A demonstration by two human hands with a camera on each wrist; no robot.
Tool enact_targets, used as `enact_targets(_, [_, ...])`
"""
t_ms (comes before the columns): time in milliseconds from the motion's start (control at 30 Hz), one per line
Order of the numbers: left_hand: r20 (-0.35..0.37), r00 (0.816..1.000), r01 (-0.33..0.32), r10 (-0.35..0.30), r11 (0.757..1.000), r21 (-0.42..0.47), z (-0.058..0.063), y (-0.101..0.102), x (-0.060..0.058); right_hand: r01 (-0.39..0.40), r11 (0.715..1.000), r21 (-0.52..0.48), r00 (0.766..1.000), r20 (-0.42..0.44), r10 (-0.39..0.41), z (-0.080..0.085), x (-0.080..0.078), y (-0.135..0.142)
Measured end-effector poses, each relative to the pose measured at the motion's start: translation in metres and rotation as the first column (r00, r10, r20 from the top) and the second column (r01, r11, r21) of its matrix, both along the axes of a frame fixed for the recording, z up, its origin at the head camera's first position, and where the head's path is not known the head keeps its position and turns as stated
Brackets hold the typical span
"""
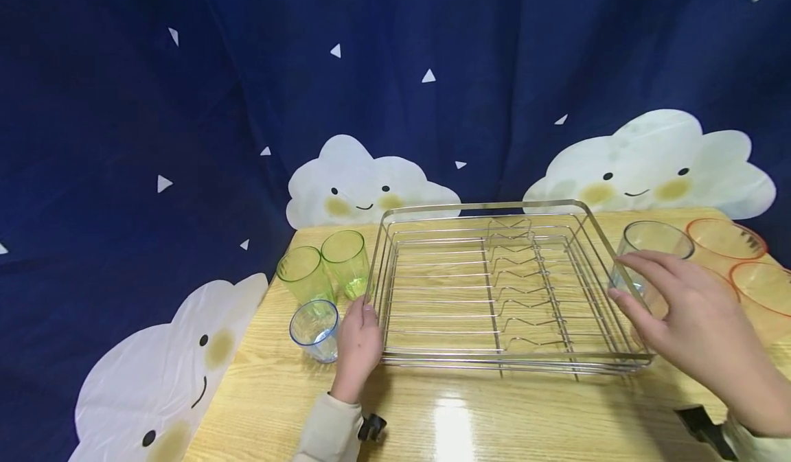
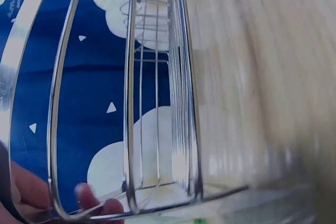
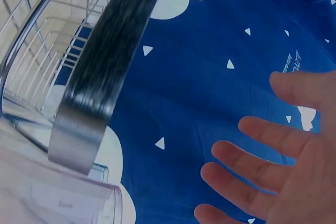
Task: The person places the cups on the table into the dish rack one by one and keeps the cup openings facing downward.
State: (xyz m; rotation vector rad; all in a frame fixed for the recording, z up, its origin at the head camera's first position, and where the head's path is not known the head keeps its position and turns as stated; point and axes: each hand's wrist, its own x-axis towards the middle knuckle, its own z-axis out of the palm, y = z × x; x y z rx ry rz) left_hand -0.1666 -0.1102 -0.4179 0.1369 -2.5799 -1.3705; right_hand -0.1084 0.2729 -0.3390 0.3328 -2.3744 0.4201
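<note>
A metal wire dish rack (image 1: pixel 457 356) with a flat band rim is in the middle of the head view. My left hand (image 1: pixel 358 342) grips its left side, and in the left wrist view the fingers (image 2: pixel 86 196) come round the wires. By the rack's right side is my right hand (image 1: pixel 698 318), fingers spread and holding nothing. The right wrist view has these straight fingers (image 3: pixel 247 182) apart from the flat rim (image 3: pixel 105 61). A blue-rimmed glass (image 1: pixel 315 331) stands just left of my left hand. Partly behind my right hand is a clear, dark-rimmed glass (image 1: pixel 658 237).
Two green glasses (image 1: pixel 303 273) stand left of the rack on the wooden table (image 1: pixel 420 414). Several orange-rimmed glasses (image 1: pixel 766 290) are grouped at the far right, close to my right hand. A dark blue curtain (image 1: pixel 383 105) with white clouds hangs behind the table.
</note>
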Motion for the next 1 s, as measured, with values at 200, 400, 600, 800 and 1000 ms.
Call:
enact_targets(200, [0.03, 0.999, 0.016, -0.022, 0.986, 0.164, -0.003, 0.0, -0.001, 0.045, 0.998, -0.04, 0.997, 0.071, -0.042, 0.002, 0.003, 0.005])
enact_targets(400, [0.033, 0.999, 0.027, -0.035, 0.978, 0.208, -0.003, -0.001, -0.001, 0.045, 0.999, -0.024, 0.997, 0.07, -0.043, 0.002, 0.002, 0.013])
enact_targets(600, [0.044, 0.999, 0.012, -0.021, 0.981, 0.191, -0.004, -0.002, -0.003, 0.072, 0.997, -0.009, 0.995, 0.075, -0.071, 0.0, -0.001, 0.026])
enact_targets(800, [0.038, 0.999, -0.007, 0.0, 0.986, 0.166, -0.005, -0.002, -0.002, 0.072, 0.996, -0.044, 0.996, 0.048, -0.07, -0.005, -0.003, 0.04])
enact_targets(1000, [0.038, 0.999, 0.006, -0.013, 0.986, 0.169, -0.005, -0.001, 0.0, 0.089, 0.994, -0.065, 0.996, -0.02, -0.09, -0.012, -0.004, 0.055])
